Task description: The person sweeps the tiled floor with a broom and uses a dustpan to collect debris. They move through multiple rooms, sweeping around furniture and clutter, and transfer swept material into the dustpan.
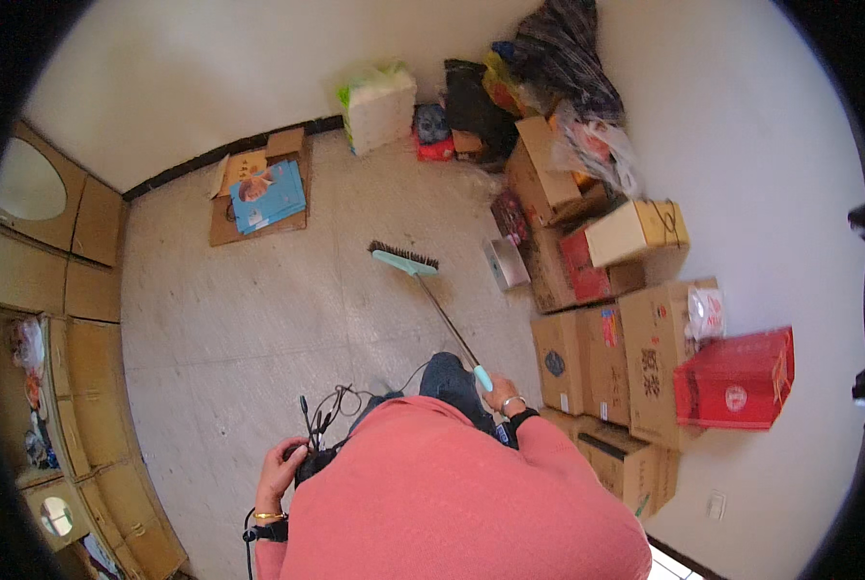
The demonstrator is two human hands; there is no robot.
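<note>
My right hand (503, 394) grips the light-blue end of the handle of a long-handled floor brush (443, 312). Its pale-blue head (402, 262) with dark bristles is in front of me, over the floor, bristle side facing away. My left hand (281, 467) is beside my waist, fingers curled by a black device (316, 464) with cables; whether it holds the device or only touches it is unclear. Black cables (339, 400) loop out in front of my legs.
Cardboard boxes (603, 362) are stacked along the right wall, with a red bag (735, 380) on them. Flattened cardboard (222, 230) bearing blue printed sheets (273, 196) lies far left. A white pack (381, 109) and dark bags (476, 101) stand at the back. Wooden cabinets (98, 355) line the left.
</note>
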